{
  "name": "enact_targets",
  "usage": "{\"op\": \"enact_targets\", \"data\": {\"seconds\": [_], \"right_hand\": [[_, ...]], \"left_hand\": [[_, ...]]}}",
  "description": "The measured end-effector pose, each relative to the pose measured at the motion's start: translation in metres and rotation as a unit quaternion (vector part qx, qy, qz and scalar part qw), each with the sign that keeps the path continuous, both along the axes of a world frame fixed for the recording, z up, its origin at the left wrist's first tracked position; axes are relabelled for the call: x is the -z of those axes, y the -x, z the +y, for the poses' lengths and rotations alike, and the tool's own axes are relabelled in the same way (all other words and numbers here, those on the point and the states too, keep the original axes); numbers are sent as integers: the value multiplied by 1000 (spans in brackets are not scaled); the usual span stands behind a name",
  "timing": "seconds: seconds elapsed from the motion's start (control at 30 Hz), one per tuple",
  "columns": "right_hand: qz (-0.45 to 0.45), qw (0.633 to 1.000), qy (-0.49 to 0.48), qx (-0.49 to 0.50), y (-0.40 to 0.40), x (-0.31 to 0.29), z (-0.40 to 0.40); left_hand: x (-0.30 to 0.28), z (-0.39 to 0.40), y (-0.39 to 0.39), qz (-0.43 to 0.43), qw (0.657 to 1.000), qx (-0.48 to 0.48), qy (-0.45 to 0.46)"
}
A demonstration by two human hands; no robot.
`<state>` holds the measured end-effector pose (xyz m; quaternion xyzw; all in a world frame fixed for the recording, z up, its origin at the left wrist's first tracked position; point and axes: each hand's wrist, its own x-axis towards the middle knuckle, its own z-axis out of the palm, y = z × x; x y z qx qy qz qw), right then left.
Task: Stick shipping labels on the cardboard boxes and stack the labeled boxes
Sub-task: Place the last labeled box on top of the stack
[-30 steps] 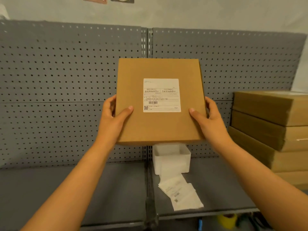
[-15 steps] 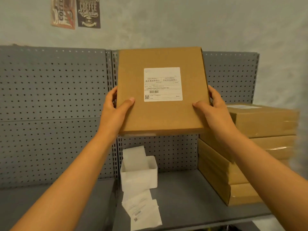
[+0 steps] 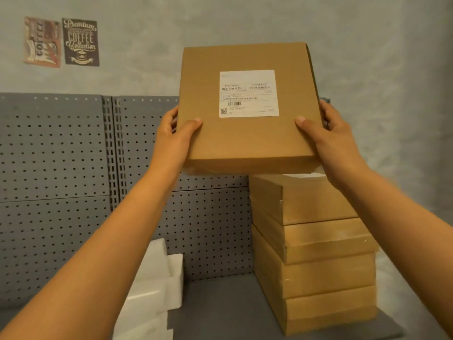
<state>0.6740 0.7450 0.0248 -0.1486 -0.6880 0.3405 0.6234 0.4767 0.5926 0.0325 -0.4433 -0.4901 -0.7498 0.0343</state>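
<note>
I hold a flat brown cardboard box (image 3: pixel 247 138) in the air with both hands, its top tilted toward me. A white shipping label (image 3: pixel 248 93) sticks on its upper face. My left hand (image 3: pixel 172 141) grips the box's left edge, thumb on top. My right hand (image 3: pixel 327 141) grips the right edge the same way. Just below and slightly right of the held box stands a stack of several brown boxes (image 3: pixel 316 253) on the grey shelf (image 3: pixel 220 307); the top one shows a white label edge under the held box.
A white open container (image 3: pixel 159 288) with white label sheets stands on the shelf at lower left of the stack. A grey pegboard (image 3: pixel 56 168) backs the shelf. Two coffee posters (image 3: pixel 62 42) hang on the wall above.
Both hands have carried the labeled box up and to the right, so it now hangs over the stack of boxes. My view has swung right; the stack has come toward the middle.
</note>
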Motion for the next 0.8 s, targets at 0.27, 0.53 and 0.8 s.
{"op": "enact_targets", "data": {"seconds": [0.27,0.53,0.8], "right_hand": [[-43,999,9,-21,-74,-9,93],[-67,994,59,-59,-111,1,153],[-70,989,105,-82,-114,21,183]], "left_hand": [[3,84,-80,-48,998,-13,29],[12,132,-131,-76,995,-35,54],[24,152,-150,-80,991,-51,100]]}}
